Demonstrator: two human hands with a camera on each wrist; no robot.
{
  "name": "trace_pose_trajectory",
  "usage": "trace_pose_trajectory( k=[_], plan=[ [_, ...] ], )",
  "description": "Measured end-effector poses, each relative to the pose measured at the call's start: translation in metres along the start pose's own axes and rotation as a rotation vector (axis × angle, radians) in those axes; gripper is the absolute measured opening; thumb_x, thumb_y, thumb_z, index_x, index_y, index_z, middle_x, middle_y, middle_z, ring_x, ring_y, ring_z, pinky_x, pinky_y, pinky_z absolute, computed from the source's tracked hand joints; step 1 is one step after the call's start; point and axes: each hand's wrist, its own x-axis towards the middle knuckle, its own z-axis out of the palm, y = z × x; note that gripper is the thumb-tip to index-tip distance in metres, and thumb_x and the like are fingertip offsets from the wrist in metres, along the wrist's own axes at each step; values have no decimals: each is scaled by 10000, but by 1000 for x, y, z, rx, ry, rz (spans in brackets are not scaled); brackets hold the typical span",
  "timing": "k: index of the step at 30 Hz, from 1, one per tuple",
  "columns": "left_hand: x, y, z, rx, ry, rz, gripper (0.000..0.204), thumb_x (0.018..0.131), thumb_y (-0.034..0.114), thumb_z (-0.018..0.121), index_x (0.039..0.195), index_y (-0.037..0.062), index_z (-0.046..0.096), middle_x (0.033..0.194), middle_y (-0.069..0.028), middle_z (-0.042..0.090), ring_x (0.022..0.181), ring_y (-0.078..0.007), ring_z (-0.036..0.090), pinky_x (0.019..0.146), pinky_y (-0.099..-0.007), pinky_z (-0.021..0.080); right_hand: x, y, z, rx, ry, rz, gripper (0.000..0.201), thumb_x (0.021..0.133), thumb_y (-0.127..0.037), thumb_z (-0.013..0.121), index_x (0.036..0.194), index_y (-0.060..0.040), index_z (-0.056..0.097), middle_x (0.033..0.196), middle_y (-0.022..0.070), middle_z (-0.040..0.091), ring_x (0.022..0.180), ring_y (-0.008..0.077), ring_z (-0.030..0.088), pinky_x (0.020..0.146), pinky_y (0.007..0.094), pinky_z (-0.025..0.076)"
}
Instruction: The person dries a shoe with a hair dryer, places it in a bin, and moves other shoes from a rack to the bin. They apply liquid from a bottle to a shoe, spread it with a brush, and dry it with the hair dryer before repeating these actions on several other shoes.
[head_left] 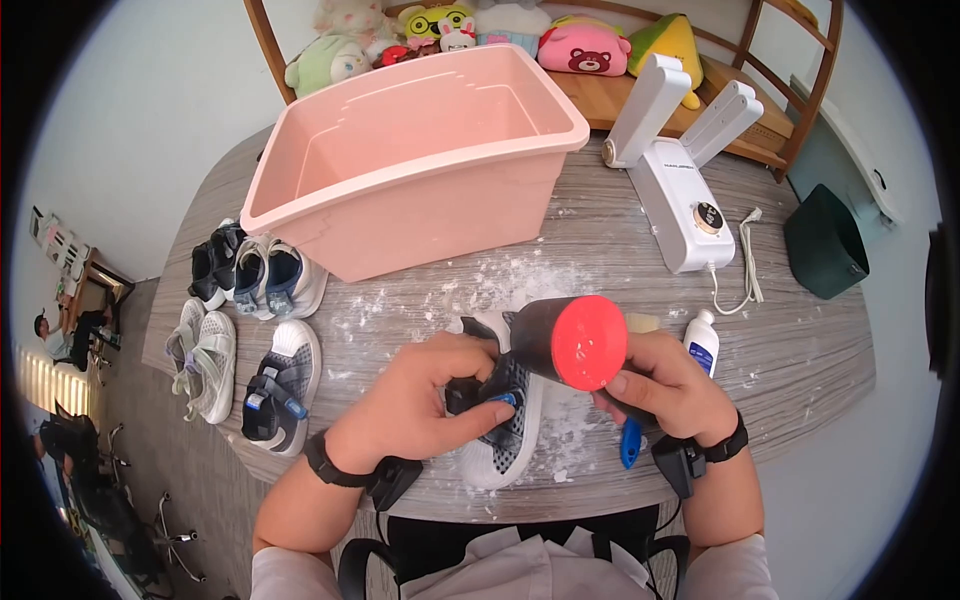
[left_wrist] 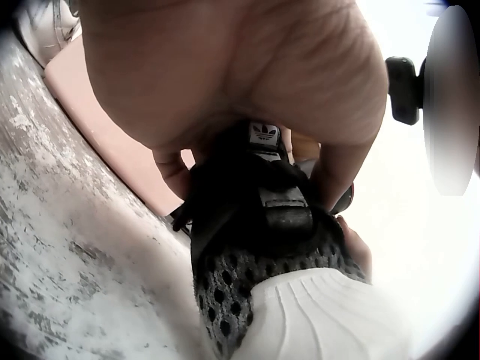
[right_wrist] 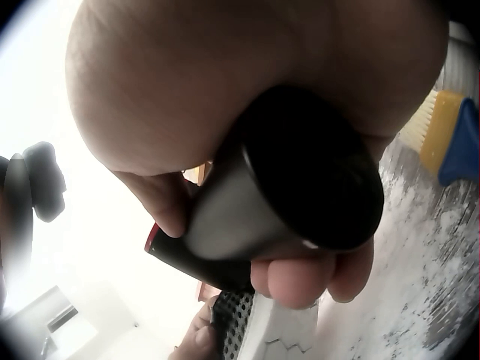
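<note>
My left hand grips a dark mesh shoe with a white toe cap and sole, its thumb at the blue-tipped strap. In the left wrist view, fingers lie on both sides of the opening of the shoe. My right hand holds a black handheld tool by its handle, the wide red round end tilted up over the shoe's side. Seen from the right wrist, fingers wrap the black handle of the tool. What sort of tool it is, I cannot tell.
A pink bin stands behind the shoe. Several shoes sit at the left. To the right are a white bottle, a blue-and-yellow brush, a white two-armed appliance and a dark green bucket. White powder marks the table.
</note>
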Motion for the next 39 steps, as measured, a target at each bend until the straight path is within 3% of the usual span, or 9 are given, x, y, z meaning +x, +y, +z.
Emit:
trace_pose_trajectory(
  k=[7,10,13,19,21,25,30,34,39],
  plan=[
    [-1,6,6,86,29,64,270,791,123,842,898,48,605,905,-92,660,822,-327,601,834,-387,462,-3,-7,5,102,-30,54,337,1031,-269,654,1210,15,672,798,51,654,663,99,587,615,263,473],
    [-1,3,6,99,15,6,257,793,135,839,909,47,628,939,-93,690,852,-320,629,862,-387,467,0,-8,4,-93,-63,21,378,1012,-271,674,1248,24,664,778,63,653,673,108,593,623,272,470],
    [0,0,9,104,27,48,247,786,130,835,927,44,652,964,-100,709,883,-325,652,876,-383,470,1,-6,5,-257,29,-115,412,995,-286,685,1258,30,658,761,81,654,672,141,601,638,300,481],
    [1,0,11,83,74,85,216,766,98,818,935,47,692,1036,-107,726,895,-329,667,882,-381,478,-1,-14,0,-173,-23,36,378,988,-290,678,1212,14,678,808,143,690,692,270,651,678,345,505],
    [2,3,13,42,76,74,215,763,83,808,956,56,718,1096,-115,732,894,-327,669,877,-378,480,2,-6,5,-214,-46,-161,360,982,-281,680,1188,15,683,820,153,698,702,293,662,674,353,507],
    [2,4,12,63,73,84,245,766,73,800,1004,71,743,1090,-112,743,898,-316,681,875,-375,481,1,-16,5,-239,-50,-55,342,974,-280,685,1153,11,686,815,155,693,706,294,667,672,359,509],
    [2,4,11,82,50,49,243,780,74,800,1020,90,772,984,-94,756,901,-301,702,871,-372,486,4,-6,6,-319,-65,-189,325,965,-278,690,1130,2,691,816,165,692,721,313,680,663,365,505],
    [1,-3,11,85,50,41,229,774,60,808,1001,71,772,985,-105,760,910,-308,706,866,-379,507,2,-9,2,-313,-26,-158,342,970,-291,687,1132,10,689,794,151,682,715,291,685,661,370,504],
    [0,-6,7,-93,91,26,189,749,8,792,918,-7,709,1071,-157,744,928,-293,686,850,-362,531,2,-7,-4,-162,82,-19,326,1016,-276,650,1103,37,683,760,97,670,635,154,639,595,290,497]
  ],
)
